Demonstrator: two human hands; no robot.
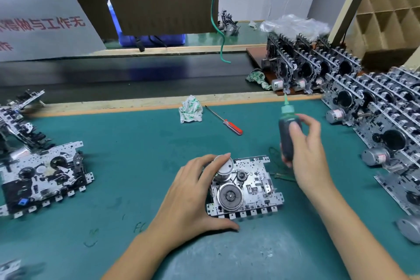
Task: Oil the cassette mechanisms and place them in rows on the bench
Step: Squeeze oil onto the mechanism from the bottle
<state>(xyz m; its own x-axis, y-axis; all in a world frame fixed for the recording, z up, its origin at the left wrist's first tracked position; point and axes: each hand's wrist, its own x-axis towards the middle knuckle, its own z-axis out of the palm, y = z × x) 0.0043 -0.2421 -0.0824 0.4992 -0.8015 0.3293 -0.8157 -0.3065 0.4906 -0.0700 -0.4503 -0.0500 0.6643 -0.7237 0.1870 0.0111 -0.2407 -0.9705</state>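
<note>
A metal cassette mechanism (247, 188) lies flat on the green bench mat (136, 143), its flywheel and motor facing up. My left hand (193, 198) grips its left side, fingers over the motor and thumb at the front edge. My right hand (306, 154) holds a dark oil bottle (288, 132) upright, its green nozzle pointing up, just above and right of the mechanism. Rows of standing mechanisms (372, 107) fill the right of the bench. Other mechanisms (43, 175) lie at the left.
A red-handled screwdriver (225, 120) and a crumpled rag (190, 109) lie near the mat's far edge. A second rag (258, 78) sits on the dark conveyor belt (113, 75). Cardboard dividers (391, 11) stand at the back right. A green cable (218, 29) hangs down.
</note>
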